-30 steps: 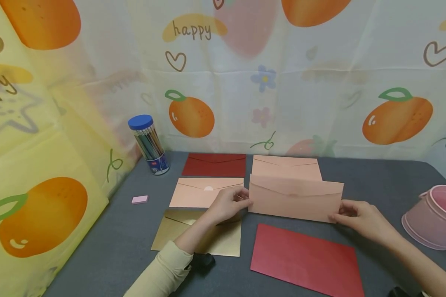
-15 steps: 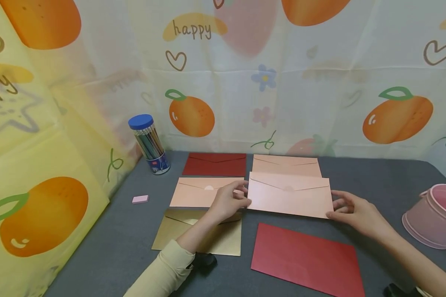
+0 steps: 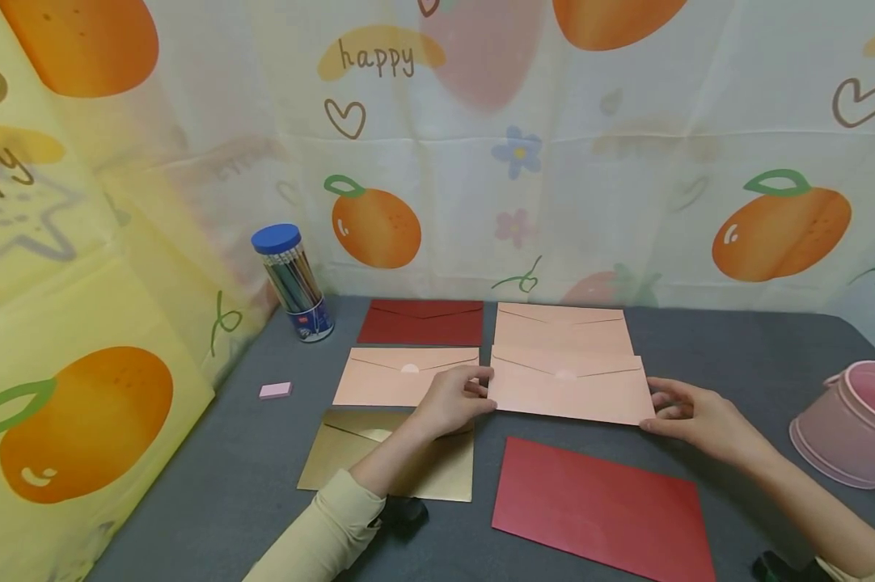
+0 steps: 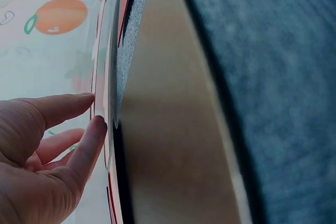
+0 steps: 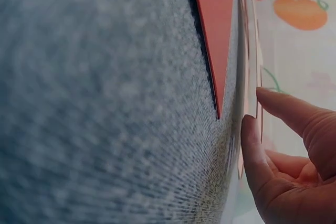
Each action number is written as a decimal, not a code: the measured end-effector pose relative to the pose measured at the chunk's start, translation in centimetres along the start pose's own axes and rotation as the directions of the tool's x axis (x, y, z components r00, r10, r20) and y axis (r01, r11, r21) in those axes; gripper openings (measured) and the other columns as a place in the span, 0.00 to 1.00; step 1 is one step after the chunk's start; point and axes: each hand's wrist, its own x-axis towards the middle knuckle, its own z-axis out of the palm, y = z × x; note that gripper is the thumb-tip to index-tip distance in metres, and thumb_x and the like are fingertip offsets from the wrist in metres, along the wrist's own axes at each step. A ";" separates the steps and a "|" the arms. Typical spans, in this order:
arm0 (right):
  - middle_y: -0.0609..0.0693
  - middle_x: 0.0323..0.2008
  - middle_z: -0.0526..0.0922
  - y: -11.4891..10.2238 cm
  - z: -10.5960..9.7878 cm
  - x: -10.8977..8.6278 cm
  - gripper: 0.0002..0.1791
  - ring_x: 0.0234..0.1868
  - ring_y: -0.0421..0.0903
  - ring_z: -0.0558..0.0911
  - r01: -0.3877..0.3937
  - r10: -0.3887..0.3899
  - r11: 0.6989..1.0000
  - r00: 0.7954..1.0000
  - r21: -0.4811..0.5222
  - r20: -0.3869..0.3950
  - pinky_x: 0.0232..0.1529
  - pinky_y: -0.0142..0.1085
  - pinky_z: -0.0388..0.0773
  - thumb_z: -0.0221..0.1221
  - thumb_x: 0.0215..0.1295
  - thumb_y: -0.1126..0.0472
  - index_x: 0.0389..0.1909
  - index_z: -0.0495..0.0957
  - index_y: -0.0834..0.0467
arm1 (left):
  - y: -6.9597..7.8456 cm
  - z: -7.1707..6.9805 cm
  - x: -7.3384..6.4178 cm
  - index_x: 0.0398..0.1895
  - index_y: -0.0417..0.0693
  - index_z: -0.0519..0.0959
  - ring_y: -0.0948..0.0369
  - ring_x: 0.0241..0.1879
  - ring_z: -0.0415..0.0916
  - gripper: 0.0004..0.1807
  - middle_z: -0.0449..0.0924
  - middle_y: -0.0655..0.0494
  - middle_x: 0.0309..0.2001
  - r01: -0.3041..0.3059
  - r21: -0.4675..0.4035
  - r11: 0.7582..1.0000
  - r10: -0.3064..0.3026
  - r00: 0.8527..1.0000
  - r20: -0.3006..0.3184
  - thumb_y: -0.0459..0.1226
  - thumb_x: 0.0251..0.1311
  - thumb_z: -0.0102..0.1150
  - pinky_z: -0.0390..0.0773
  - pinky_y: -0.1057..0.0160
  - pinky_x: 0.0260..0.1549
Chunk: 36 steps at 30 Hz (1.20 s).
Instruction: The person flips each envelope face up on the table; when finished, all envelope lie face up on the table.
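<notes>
A pink envelope (image 3: 564,386), flap side up with a pale round seal, is held between both hands. My left hand (image 3: 448,400) pinches its left edge, and in the left wrist view the thumb and a finger of the left hand (image 4: 52,150) meet at that thin edge. At the lower right corner, my right hand (image 3: 692,414) pinches it between thumb and finger; the right wrist view shows the right hand (image 5: 294,150) at the edge too. The held envelope overlaps the lower part of another pink envelope (image 3: 563,321) behind it.
Left of centre lie a dark red envelope (image 3: 420,325), a peach envelope (image 3: 372,384) and a gold envelope (image 3: 336,461) beneath the left forearm. A larger red envelope (image 3: 601,509) lies in front. Around stand a pencil tub (image 3: 292,283), an eraser (image 3: 275,390) and a pink bucket (image 3: 841,436).
The pink envelope was steeply tilted toward the camera; it has leaned back flatter, its top edge lower than half a second ago. The right hand has shifted slightly left. Other envelopes stay put.
</notes>
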 end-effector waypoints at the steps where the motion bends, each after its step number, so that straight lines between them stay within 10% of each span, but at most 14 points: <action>1: 0.57 0.48 0.81 0.0 0.0 0.0 0.46 0.44 0.48 0.82 0.000 0.000 1.000 1.000 0.002 0.002 0.38 0.39 0.75 0.69 0.56 0.47 0.68 0.63 0.69 | 0.0 0.0 0.0 0.59 0.37 0.77 0.54 0.46 0.80 0.26 0.79 0.46 0.54 -0.002 0.008 1.000 0.002 1.000 0.007 0.30 0.55 0.68 0.79 0.61 0.43; 36: 0.56 0.46 0.77 0.6 -0.4 0.8 0.43 0.35 0.40 0.79 0.031 -0.030 0.999 0.997 -0.009 0.071 0.31 0.33 0.72 0.70 0.56 0.51 0.65 0.65 0.72 | 0.4 0.5 0.0 0.53 0.36 0.81 0.54 0.45 0.81 0.19 0.79 0.44 0.53 -0.106 0.165 0.981 0.089 0.991 0.104 0.30 0.57 0.66 0.79 0.60 0.45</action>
